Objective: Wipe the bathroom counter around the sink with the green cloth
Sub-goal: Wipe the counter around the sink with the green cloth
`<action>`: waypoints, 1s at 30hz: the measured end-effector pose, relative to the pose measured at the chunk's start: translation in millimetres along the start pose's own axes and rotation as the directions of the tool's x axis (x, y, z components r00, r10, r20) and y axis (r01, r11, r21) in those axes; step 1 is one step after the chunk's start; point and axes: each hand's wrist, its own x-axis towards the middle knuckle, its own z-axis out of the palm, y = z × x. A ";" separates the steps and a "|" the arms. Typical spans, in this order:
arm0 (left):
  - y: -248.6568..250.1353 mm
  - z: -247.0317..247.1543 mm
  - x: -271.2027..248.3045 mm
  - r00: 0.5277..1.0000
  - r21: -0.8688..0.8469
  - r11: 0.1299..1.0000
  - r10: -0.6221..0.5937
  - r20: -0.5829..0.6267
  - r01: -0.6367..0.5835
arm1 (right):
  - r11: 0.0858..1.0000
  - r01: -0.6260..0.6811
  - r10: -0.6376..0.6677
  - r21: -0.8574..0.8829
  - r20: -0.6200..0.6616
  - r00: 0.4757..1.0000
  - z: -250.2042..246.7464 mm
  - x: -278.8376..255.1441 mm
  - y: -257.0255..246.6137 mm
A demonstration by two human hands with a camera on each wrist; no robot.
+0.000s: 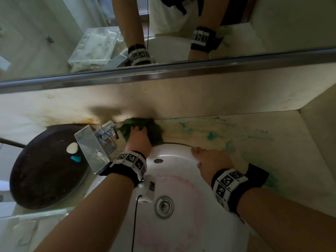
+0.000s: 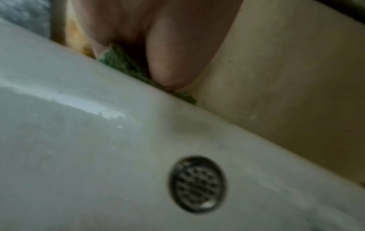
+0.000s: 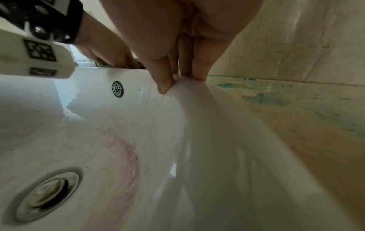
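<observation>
The dark green cloth (image 1: 156,131) lies bunched on the beige counter (image 1: 254,142) behind the white sink (image 1: 181,151), against the backsplash and just right of the faucet (image 1: 94,142). My left hand (image 1: 139,140) bears down on it, and the fingers sink into its folds. In the left wrist view the thumb (image 2: 173,62) pins the cloth (image 2: 118,62) at the sink's rim. My right hand (image 1: 209,160) rests on the rim's back right with straight fingers (image 3: 199,68); its thumb (image 3: 164,81) lies on the inner side. Teal-green smears (image 1: 211,136) mark the counter to the right.
A dark round tray (image 1: 45,170) left of the faucet holds a white piece (image 1: 72,148) and a teal piece (image 1: 76,158). The mirror (image 1: 54,33) runs above the backsplash. A side wall (image 1: 318,133) closes the counter's right end. The drain (image 1: 164,206) sits in the basin.
</observation>
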 end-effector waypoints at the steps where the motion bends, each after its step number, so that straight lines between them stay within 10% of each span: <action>1: -3.9 -2.3 3.7 0.995 0.025 0.995 -0.095 -0.003 0.095 | 1.000 0.001 -0.001 -0.004 0.011 1.000 -1.0 0.2 -0.5; 6: -0.8 -0.2 6.9 0.960 0.009 0.962 -0.270 -0.073 0.272 | 1.000 0.015 -0.015 -0.016 0.024 1.000 -3.2 2.0 1.4; 18: 100.4 22.4 -26.2 0.985 -0.024 0.984 0.174 0.006 -0.174 | 0.995 0.003 -0.005 -0.103 -0.011 1.000 -2.5 0.2 -1.4; 26: 28.1 4.7 -9.7 0.949 -0.025 0.951 -0.307 0.073 0.309 | 0.996 0.015 -0.015 -0.088 0.001 1.000 -2.0 3.3 0.9; 30: 54.1 3.8 -4.8 0.972 -0.042 0.972 -0.229 0.054 0.231 | 0.997 0.022 -0.020 -0.078 0.034 0.999 -2.8 4.6 1.8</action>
